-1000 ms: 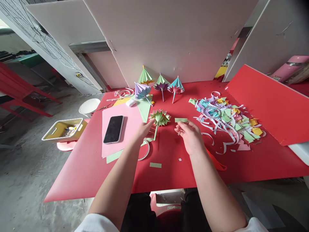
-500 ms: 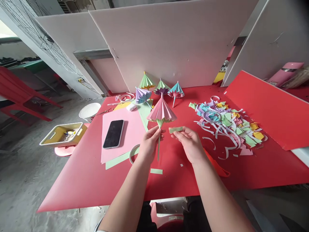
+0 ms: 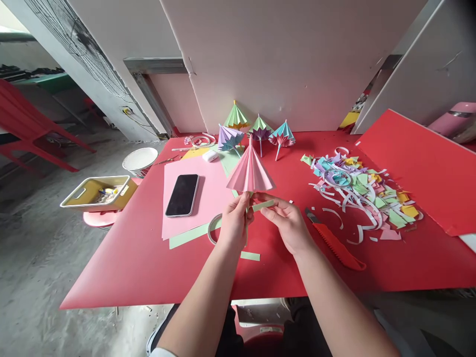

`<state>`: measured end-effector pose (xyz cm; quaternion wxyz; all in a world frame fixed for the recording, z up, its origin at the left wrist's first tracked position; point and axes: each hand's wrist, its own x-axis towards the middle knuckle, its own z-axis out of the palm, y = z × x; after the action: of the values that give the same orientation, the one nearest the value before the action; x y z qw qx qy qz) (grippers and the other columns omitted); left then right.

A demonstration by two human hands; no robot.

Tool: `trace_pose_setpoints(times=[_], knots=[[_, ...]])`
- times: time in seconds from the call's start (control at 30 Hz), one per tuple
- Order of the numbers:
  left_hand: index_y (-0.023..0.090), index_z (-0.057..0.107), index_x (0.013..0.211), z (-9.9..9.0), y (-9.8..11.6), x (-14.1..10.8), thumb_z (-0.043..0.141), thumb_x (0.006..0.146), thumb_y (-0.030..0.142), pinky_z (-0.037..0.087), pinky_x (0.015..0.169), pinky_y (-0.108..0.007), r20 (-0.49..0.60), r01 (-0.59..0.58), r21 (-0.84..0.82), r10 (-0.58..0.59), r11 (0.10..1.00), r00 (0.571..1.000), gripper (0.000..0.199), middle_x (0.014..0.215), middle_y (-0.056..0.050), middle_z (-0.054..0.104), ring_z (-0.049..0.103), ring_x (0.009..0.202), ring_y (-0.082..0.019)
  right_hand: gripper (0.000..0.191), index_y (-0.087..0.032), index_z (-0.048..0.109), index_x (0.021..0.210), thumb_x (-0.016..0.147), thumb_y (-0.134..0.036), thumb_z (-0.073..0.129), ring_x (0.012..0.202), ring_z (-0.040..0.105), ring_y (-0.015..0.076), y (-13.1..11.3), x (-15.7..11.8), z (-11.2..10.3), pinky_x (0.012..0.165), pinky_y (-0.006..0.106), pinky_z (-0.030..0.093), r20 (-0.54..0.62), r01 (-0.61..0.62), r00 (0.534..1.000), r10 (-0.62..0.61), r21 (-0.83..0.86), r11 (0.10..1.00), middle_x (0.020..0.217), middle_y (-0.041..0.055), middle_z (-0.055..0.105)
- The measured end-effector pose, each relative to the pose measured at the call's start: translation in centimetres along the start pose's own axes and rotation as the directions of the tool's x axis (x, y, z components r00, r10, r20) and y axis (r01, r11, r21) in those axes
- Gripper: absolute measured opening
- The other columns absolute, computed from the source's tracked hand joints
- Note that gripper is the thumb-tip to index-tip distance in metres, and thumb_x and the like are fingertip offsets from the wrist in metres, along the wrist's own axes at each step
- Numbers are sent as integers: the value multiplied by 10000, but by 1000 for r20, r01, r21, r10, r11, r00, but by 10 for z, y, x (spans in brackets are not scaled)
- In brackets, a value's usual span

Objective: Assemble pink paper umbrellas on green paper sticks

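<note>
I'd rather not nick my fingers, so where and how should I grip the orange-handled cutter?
Probably across the middle of its orange handle, coming from above and the near right. The cutter lies flat on the table, its grey metal end pointing far left and the handle slanting toward the near right, so that approach should avoid the metal.

The table [image 3: 148, 280] has a red top. Stacked pink and green paper sheets [image 3: 217, 186] lie toward its left edge. Small paper umbrellas [image 3: 236, 116] cluster near the middle of the far edge. Paper scraps [image 3: 362, 186] spread loosely toward the right edge, with a red-orange knife [image 3: 339, 248] nearer the near edge. A pale green strip [image 3: 250, 256] lies near that edge's middle.
</note>
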<state>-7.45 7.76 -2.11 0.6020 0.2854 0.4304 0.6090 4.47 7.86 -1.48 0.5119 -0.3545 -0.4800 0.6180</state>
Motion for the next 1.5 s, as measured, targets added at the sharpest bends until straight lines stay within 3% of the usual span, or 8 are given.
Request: trace_pose_setpoints(times=[0.2,0.37,0.57,0.7,0.8,0.9,1.2,1.5], knots=[[160,588,677,5,-3,-10,592,777,444,264,445,-198,98,-29,60,23,998,995,301,514,50,380,329,465,-56,130,-260,704,791,679,-326,700,773,607,162,0,-3,7,764,342,491,-12,-4,1000,4,55,998,864,-5,691],[172,625,759,8,-9,-15,520,813,365,370,511,-218,161,-14,217,-21,976,987,227,537,35,469,433,502,-85,163,-232,710,764,666,-362,702,511,481,120,2,-4,7,497,291,418,-43,-51,998,54,55,997,605,-14,615],[156,692,730,-30,33,-11,559,760,315,467,747,-308,279,-7,572,-186,820,942,208,742,-63,656,603,732,-180,120,-247,727,780,697,-324,688,779,618,173,3,-5,-3,783,341,474,-40,-2,999,2,2,1000,770,4,701],[141,683,808,-55,59,-4,551,770,427,483,799,-343,-12,-139,244,146,960,989,317,850,-87,676,625,854,-220,101,-234,729,763,684,-292,708,765,638,170,-1,-12,-4,818,358,485,177,-151,972,154,-30,988,756,7,705],[149,630,1054,-50,52,-3,475,791,592,469,855,-361,178,19,11,-21,1000,984,538,1105,-123,629,582,1027,-246,109,-213,725,775,684,-272,710,733,625,154,1,-17,1,783,346,500,274,-245,928,253,-62,968,749,13,692],[160,604,1057,-37,37,-3,547,783,533,483,828,-386,222,92,-46,-80,995,972,467,1106,-127,627,600,1001,-257,133,-204,719,799,691,-278,704,698,605,142,7,-19,7,723,340,515,292,-296,907,304,-73,952,741,16,674],[159,535,733,-33,35,0,617,741,282,526,701,-319,36,120,-257,-115,959,993,147,728,-15,623,640,770,-177,142,-181,698,777,690,-295,704,709,618,126,4,-26,8,736,327,522,342,-390,849,403,-109,914,743,10,669],[184,483,746,-31,41,-6,705,644,285,496,582,-239,-61,-40,-230,27,972,998,265,583,56,509,559,509,-97,74,-217,707,768,710,-258,687,806,608,115,2,-21,5,780,267,483,233,-342,910,342,-45,939,806,-6,685]])
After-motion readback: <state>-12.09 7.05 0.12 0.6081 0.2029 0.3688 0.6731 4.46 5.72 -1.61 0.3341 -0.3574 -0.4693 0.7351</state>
